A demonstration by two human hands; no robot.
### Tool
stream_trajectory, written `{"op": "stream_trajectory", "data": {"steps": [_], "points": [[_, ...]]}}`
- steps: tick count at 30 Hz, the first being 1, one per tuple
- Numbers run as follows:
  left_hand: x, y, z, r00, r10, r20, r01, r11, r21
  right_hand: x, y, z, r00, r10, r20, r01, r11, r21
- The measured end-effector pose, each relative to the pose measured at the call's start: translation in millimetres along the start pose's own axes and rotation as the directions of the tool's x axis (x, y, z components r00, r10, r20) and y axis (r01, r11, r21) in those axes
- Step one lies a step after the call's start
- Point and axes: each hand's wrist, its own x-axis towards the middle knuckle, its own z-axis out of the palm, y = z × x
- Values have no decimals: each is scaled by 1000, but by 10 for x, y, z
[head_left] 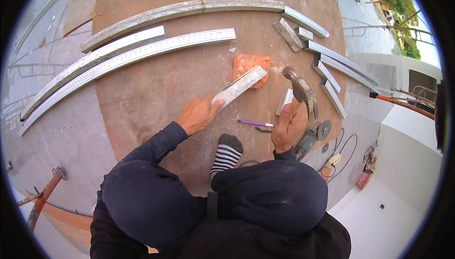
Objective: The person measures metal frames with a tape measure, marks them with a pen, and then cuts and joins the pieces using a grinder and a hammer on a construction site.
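My left hand is closed round the near end of a short metal profile. The profile's far end lies over an orange-red brick on the board. In my right hand is a claw hammer, gripped by its handle with the head raised, to the right of the brick. A small silver offcut lies just beyond my right hand. Between my hands rests a purple pen, with a short dark strip beside it.
An angle grinder lies right of my right hand, near a power strip and looping cable. Long metal profiles stretch across the left; shorter ones lie at right. My striped sock is on the brown board.
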Motion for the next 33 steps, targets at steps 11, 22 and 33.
{"op": "stream_trajectory", "data": {"steps": [11,22,33], "points": [[59,-73,-26,999,4,48,0,997,-74,57,44,-33,999,-47,-26,44,996,-81],[124,-101,-11,993,5,116,8,993,-117,40,371,26,987,-149,-53,142,983,-117],[92,-55,27,995,43,85,-38,998,-59,45,214,145,959,-250,-134,235,965,-113]]}}
